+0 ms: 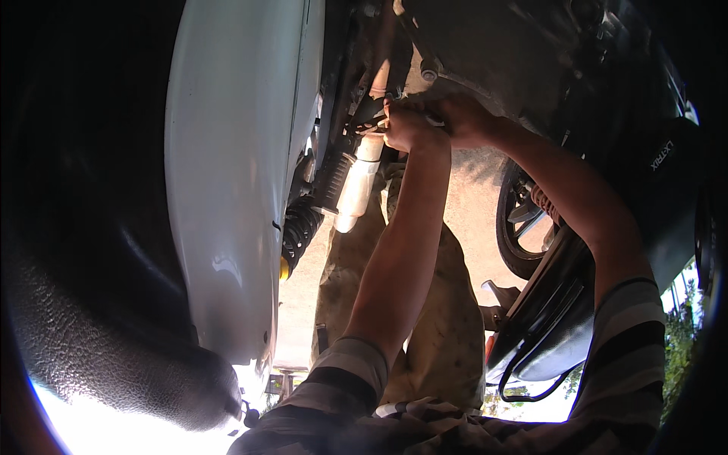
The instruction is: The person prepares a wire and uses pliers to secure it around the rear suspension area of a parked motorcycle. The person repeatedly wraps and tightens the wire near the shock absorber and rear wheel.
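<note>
My left hand [413, 127] is closed beside the underside of a white-panelled two-wheeler, its fingers curled near the top of a pale, sunlit cylinder [356, 186]. Thin dark prongs [369, 126], like the jaws of a tool, show at its fingertips. Close against it on the right, my right hand [466, 121] is also closed, mostly in shadow. A small shiny metal end [434, 120] sticks out between the two hands. What either hand grips is hidden by the fingers and the shade.
The white body panel [235, 182] and black textured seat [114, 364] stand to the left. A black coil spring [299, 231] hangs beside the cylinder. On the right is another two-wheeler with a dark wheel [523, 220]. My legs [436, 318] are on the ground between them.
</note>
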`<action>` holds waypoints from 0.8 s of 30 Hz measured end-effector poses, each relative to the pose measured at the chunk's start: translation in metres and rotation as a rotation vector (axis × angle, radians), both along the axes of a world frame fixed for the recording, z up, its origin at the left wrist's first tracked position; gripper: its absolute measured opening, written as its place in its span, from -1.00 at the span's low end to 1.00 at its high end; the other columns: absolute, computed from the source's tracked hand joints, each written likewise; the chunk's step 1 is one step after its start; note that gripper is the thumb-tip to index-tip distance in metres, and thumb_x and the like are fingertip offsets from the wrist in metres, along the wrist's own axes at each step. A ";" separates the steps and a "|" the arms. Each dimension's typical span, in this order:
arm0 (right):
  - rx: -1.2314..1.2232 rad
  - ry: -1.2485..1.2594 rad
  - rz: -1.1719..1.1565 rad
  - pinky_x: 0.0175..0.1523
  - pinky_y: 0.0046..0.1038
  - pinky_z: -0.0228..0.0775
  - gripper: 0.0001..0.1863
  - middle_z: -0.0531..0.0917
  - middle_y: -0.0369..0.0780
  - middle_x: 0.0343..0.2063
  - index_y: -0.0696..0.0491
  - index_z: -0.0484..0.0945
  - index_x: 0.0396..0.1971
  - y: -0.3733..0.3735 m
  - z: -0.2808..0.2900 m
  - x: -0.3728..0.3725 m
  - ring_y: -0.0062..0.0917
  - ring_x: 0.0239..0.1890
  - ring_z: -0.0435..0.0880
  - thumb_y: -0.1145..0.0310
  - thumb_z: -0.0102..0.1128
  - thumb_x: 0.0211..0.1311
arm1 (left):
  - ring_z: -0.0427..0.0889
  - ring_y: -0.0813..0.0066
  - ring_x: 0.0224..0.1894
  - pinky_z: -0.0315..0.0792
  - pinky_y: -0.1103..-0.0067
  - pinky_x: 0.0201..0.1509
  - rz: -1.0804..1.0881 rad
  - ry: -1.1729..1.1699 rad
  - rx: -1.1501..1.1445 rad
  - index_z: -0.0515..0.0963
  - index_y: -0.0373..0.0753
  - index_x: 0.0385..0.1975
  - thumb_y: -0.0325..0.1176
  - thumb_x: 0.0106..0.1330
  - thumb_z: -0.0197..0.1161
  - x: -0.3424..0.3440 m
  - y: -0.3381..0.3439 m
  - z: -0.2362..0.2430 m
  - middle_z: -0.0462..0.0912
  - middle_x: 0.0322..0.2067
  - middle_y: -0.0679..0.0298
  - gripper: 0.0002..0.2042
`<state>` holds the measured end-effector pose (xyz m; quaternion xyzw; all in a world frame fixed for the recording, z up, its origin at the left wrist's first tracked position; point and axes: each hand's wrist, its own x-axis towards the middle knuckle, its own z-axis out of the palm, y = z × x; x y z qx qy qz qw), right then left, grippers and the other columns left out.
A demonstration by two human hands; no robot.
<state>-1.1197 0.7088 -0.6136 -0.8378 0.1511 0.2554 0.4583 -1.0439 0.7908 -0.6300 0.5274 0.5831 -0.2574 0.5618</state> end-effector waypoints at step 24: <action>0.203 0.518 -0.145 0.13 -0.06 0.55 -0.45 0.68 0.13 -0.08 0.10 0.59 0.10 0.050 0.099 0.005 0.00 0.02 0.69 0.06 0.12 0.21 | 0.44 0.54 -0.60 0.35 0.56 -0.56 -0.369 0.223 -0.016 0.48 -0.12 -0.33 -0.36 0.39 -0.01 0.016 0.034 0.063 0.49 -0.51 0.34 -0.89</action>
